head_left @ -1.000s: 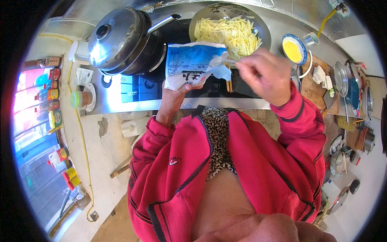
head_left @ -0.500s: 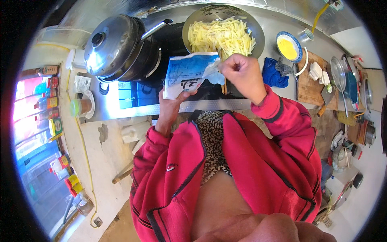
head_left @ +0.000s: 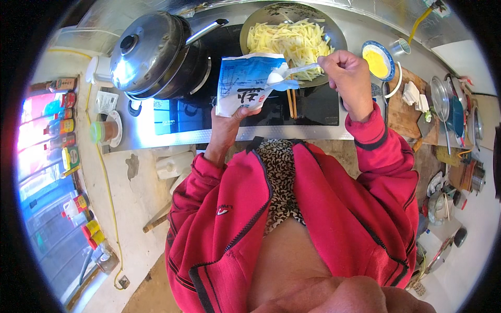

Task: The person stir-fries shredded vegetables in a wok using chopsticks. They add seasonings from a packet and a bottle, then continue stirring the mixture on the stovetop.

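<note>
My left hand [head_left: 228,125] grips the lower edge of a blue and white packet [head_left: 241,78], held in front of the wok. Pinched in my right hand [head_left: 348,81] is the handle of a clear plastic spoon [head_left: 301,69]. Its bowl carries a heap of white powder [head_left: 275,77] and lies over the packet's torn right side. Pale yellow strips [head_left: 287,41], which look like shredded potato, fill much of the wok [head_left: 336,35] just beyond. A pair of wooden chopsticks [head_left: 291,104] sticks out toward me from the wok, partly hidden by the packet and spoon.
A lidded dark pot [head_left: 151,57] stands left on the black cooktop [head_left: 318,112]. At right are a blue-rimmed bowl [head_left: 388,58] of yellow liquid, a metal cup [head_left: 401,47] and a wooden cutting board [head_left: 399,112] with white pieces [head_left: 411,94]. A jar [head_left: 104,131] stands near the left edge.
My right hand has moved right, away from the packet's torn edge, and the spoon with white powder now shows. The packet remains in my left hand, shifted slightly.
</note>
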### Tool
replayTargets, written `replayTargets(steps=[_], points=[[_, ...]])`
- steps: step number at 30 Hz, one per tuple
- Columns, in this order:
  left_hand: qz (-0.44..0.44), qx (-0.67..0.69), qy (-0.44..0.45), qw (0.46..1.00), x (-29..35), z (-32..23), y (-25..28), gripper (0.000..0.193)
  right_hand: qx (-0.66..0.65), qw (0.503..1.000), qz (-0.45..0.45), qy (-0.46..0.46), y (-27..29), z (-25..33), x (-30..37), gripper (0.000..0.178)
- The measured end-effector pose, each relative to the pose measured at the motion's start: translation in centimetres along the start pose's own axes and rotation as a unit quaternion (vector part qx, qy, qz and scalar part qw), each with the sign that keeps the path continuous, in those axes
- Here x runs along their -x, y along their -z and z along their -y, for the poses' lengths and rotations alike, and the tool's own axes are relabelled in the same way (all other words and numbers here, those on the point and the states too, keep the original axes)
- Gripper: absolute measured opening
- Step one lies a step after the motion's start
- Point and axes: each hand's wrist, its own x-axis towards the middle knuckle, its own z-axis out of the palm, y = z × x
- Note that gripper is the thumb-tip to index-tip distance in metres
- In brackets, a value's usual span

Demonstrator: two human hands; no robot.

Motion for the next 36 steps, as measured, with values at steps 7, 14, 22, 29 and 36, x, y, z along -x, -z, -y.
replayTargets(steps=[7,14,22,29,36], points=[[0.0,-0.005,-0.002,1.0,-0.1,0.5,0.2,0.069,-0.018,1.0,0.017,-0.01,-0.1,0.4,-0.6,0.022],[-0.025,0.038,-0.021,0.999,-0.2,0.5,0.1,0.051,-0.099,0.988,0.052,-0.107,1.1,-1.0,-2.2,0.02],[-0.046,0.031,-0.042,0.998,-0.3,0.4,0.8,0.062,-0.075,0.994,-0.076,-0.011,4.4,-1.5,-6.4,0.02],[-0.048,0.022,-0.054,0.997,0.2,0.1,1.5,0.066,0.082,0.986,-0.138,0.046,3.9,-2.4,-11.1,0.025],[-0.066,0.026,-0.049,0.996,0.6,-0.3,1.1,0.067,0.065,0.987,-0.142,0.024,5.7,-2.2,-13.2,0.023]])
